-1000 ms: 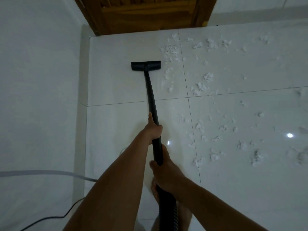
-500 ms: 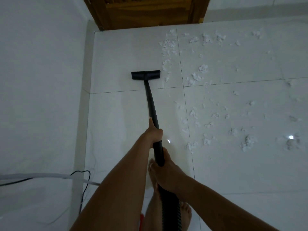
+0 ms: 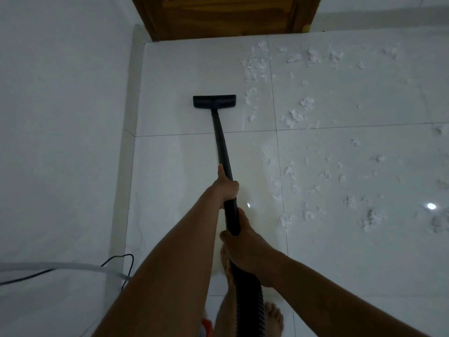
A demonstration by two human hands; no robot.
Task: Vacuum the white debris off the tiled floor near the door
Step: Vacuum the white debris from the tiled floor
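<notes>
Black ribbed hose [image 3: 250, 300] rises from the bottom edge between our forearms, and beside it a bare foot [image 3: 273, 317] stands on the glossy white tiled floor [image 3: 175, 171]. Low on our left, a thin black cable [image 3: 116, 260] loops beside a pale grey cord [image 3: 60, 266], both in front of the plain wall [image 3: 60, 105].

Our right hand [image 3: 245, 251] is wrapped around the spot where the hose meets the rigid black wand [image 3: 222, 147], fingers curled over it. Farther up, our left hand [image 3: 226, 186] grips the wand too, thumb lying along the tube and pointing away from us. The wand slopes down and forward across a grout line to the flat black nozzle [image 3: 214, 101], which rests on the far tile.

White debris [image 3: 295, 116] lies scattered over the tiles to our right. It runs from the clumps level with our right hand out to the fluffy bits near the threshold. The closest scraps sit just beside the nozzle's right end, not touching it. A small bright reflection [image 3: 431, 206] shines on the right-hand tile among the clumps.

Beyond the nozzle, the bare tile reaches the foot of the brown wooden door [image 3: 226, 15].
</notes>
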